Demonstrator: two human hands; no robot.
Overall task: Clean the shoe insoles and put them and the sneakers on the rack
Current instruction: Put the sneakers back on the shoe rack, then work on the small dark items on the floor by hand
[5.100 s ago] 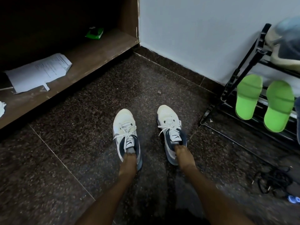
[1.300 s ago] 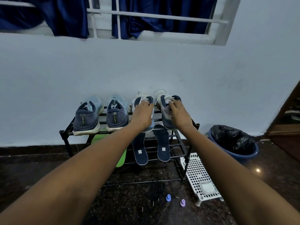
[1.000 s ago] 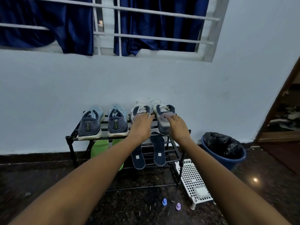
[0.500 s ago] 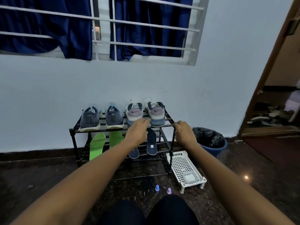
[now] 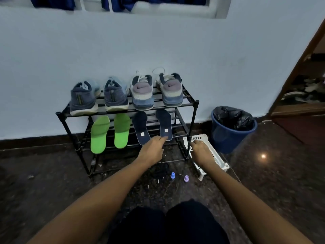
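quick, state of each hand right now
Left hand: open, holding nothing, beside a navy insole.
Right hand: at the rack leg; grip cannot be told.

Dim bluish indoor light, lamp glare on floor [image 5: 263, 156], wide-angle bowing

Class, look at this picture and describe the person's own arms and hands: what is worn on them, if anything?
The left forearm and right forearm are bare to the picture's edge; no sleeves show. The left hand and right hand wear no gloves, and no watch or bracelet shows. Rings are too small to tell.
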